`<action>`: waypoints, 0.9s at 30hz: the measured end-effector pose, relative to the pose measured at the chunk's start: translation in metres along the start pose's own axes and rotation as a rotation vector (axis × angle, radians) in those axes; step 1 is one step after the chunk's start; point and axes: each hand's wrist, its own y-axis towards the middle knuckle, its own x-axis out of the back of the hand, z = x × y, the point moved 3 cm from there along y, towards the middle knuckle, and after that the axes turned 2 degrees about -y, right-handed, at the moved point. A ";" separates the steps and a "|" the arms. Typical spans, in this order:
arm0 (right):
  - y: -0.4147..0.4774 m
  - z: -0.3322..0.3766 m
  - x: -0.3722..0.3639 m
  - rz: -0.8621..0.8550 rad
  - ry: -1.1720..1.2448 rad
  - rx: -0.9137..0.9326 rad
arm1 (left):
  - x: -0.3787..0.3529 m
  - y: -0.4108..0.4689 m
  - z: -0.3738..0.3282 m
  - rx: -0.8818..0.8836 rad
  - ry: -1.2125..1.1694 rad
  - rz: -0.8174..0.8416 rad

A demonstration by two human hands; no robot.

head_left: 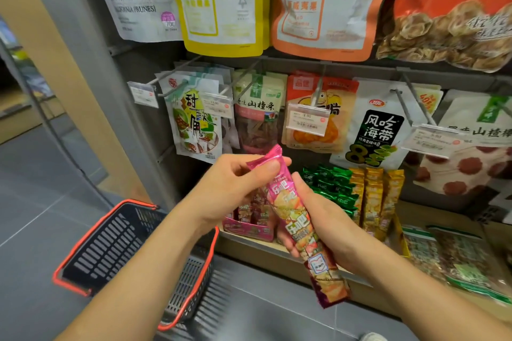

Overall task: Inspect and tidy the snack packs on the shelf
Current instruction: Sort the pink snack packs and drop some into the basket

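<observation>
A pale wooden shelf (432,213) is running along the bottom. A pink display box (249,230) is sitting at its left front edge, pink packs (245,212) standing inside. Green packs (329,188) are standing just beside it, gold packs (372,202) next, and flat clear bags (457,260) are lying at the right.

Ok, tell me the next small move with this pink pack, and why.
Probably lower the pink pack into the pink display box on the shelf, standing upright. The left hand pinches its top end and the right hand grips its middle, so it is off the shelf, and matching packs stand in that box just behind it, left of the green packs.
</observation>
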 end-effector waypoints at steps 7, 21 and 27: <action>0.001 0.002 0.000 0.012 -0.160 -0.022 | 0.023 -0.009 0.000 0.096 -0.031 0.184; 0.003 -0.001 0.012 -0.034 -0.247 0.111 | 0.023 0.000 0.011 -0.004 0.080 -0.063; 0.004 -0.003 0.015 -0.226 -0.468 0.233 | 0.019 0.001 0.010 -0.028 0.125 -0.243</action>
